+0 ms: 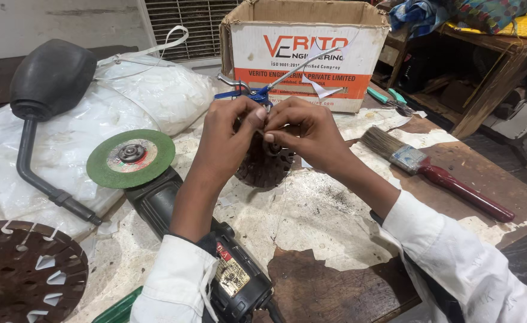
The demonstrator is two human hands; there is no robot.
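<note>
head view: left hand [230, 128] and right hand [302, 128] meet above the table [335, 203], fingertips pressed together, pinching something small that cannot be made out, just over a dark slotted disc [263, 167]. blue pliers [248, 93] lie just behind the hands, before a cardboard box [302, 51]. an angle grinder [174, 215] with a green wheel [131, 158] lies under the left forearm. a paintbrush [437, 173] with a red handle lies to the right; a rusty slotted disc [27, 272] sits at lower left beside white plastic bags [96, 113].
</note>
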